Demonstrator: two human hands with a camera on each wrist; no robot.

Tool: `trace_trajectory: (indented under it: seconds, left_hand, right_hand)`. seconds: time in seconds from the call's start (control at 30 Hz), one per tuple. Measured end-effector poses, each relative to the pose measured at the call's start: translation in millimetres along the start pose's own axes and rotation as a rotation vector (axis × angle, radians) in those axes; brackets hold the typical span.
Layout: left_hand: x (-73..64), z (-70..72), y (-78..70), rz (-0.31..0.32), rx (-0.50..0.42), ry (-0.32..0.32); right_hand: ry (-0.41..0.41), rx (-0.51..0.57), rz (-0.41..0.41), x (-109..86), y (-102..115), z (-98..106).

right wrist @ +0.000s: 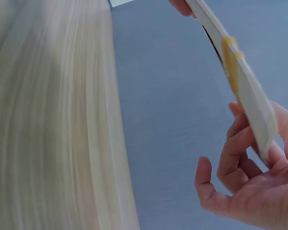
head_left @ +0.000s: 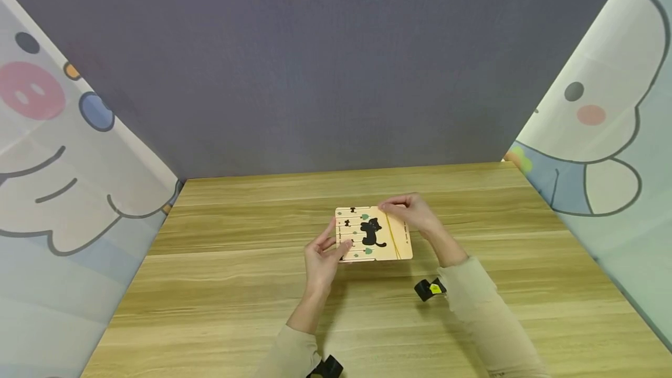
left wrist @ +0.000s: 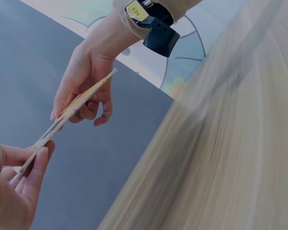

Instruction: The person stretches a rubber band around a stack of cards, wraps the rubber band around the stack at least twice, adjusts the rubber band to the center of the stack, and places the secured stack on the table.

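Note:
A cream notebook [head_left: 374, 233] with a black cat printed on its cover is held up above the table, cover towards the head camera. My left hand [head_left: 319, 256] pinches its left edge, thumb on the cover and fingers behind. Across the notebook's right part runs a doubled yellow rubber band [head_left: 392, 235]. My right hand [head_left: 418, 214] grips the upper right edge beside the band; whether its fingertips also pinch the band, I cannot tell. Seen edge-on in the left wrist view, the notebook [left wrist: 72, 111] shows layered pages. The right wrist view shows the band [right wrist: 232, 62] wrapped over its edge.
Below lies a wood-grain table [head_left: 220, 284]. A dark grey panel [head_left: 336, 69] rises behind it, and cartoon-printed sheets [head_left: 583, 133] flank both sides. Each wrist wears a black camera mount, the right one [head_left: 429, 289] carrying a yellow label.

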State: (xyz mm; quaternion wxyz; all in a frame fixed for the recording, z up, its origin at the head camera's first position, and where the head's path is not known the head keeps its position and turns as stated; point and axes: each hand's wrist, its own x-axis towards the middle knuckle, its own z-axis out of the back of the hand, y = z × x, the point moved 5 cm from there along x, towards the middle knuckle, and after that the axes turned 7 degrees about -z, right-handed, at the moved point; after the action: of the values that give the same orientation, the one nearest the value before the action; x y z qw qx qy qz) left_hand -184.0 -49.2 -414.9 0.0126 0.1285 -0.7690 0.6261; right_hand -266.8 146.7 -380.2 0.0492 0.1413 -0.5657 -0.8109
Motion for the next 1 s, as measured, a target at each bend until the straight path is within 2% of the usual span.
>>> trace_trajectory:
  seconds: [0.17, 0.43, 0.57, 0.8, 1.0]
  left_hand:
    - [1.0, 0.8, -2.2, -0.016, -0.005, -0.001]
    - [1.5, 0.9, -3.2, -0.041, 0.005, 0.009]
    - [1.0, 1.0, -1.7, -0.030, 0.020, -0.002]
    - [-0.6, -4.1, 0.8, -0.004, 0.017, 0.016]
    - [-2.5, -2.6, 4.9, 0.007, -0.005, 0.015]
  right_hand:
    - [-0.041, 0.010, 0.034, -2.3, 4, 5]
    - [-0.036, 0.058, -0.020, -3.2, 5, 1]
    - [-0.020, 0.095, -0.037, -3.6, 4, -3]
    - [0.011, 0.038, -0.086, -2.7, -2, -8]
    - [0.043, 0.008, -0.079, -3.9, 1, -9]
